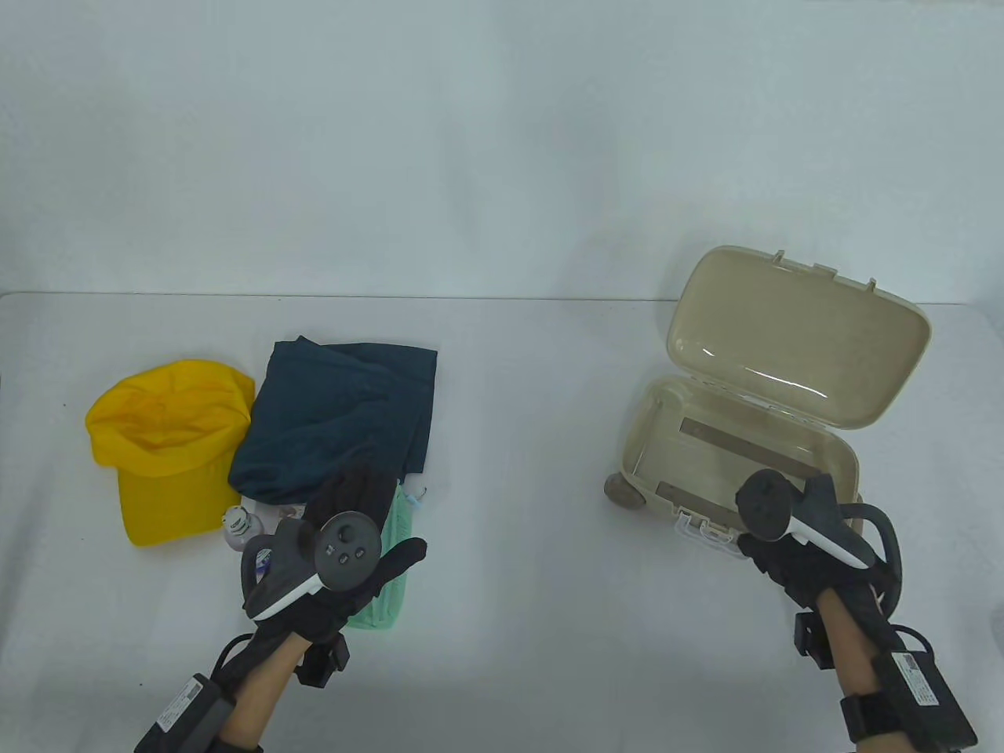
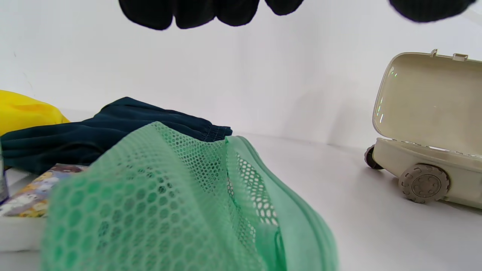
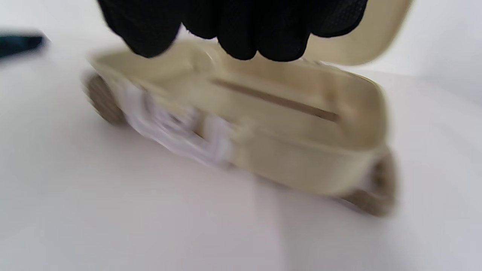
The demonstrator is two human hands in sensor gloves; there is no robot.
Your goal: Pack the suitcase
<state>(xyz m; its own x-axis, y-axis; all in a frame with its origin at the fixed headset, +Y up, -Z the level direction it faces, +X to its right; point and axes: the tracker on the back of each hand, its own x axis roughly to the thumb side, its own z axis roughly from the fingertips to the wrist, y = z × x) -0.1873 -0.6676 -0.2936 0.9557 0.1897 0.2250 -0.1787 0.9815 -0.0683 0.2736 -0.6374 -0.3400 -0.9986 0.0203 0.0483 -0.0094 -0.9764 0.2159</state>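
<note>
A beige wheeled suitcase [image 1: 831, 463] lies open on the right of the table, lid [image 1: 800, 337] raised, nothing visible inside. My right hand [image 1: 757, 545] hovers at its front edge by the clear latches [image 1: 706, 533]; in the blurred right wrist view its fingers [image 3: 241, 26] hang loosely over the suitcase [image 3: 286, 150] and hold nothing. On the left lie a yellow cap [image 1: 169, 447], a folded dark teal garment [image 1: 337, 416] and a green mesh pouch [image 1: 392, 580]. My left hand [image 1: 384, 514] hangs spread above the pouch [image 2: 180, 203], fingers [image 2: 196, 11] straight and apart from it.
A small bottle [image 1: 239, 529] and a flat white packet with a printed picture [image 2: 34, 192] lie between the cap and the pouch, partly under my left hand. A white wall stands behind the table's back edge [image 1: 502, 296].
</note>
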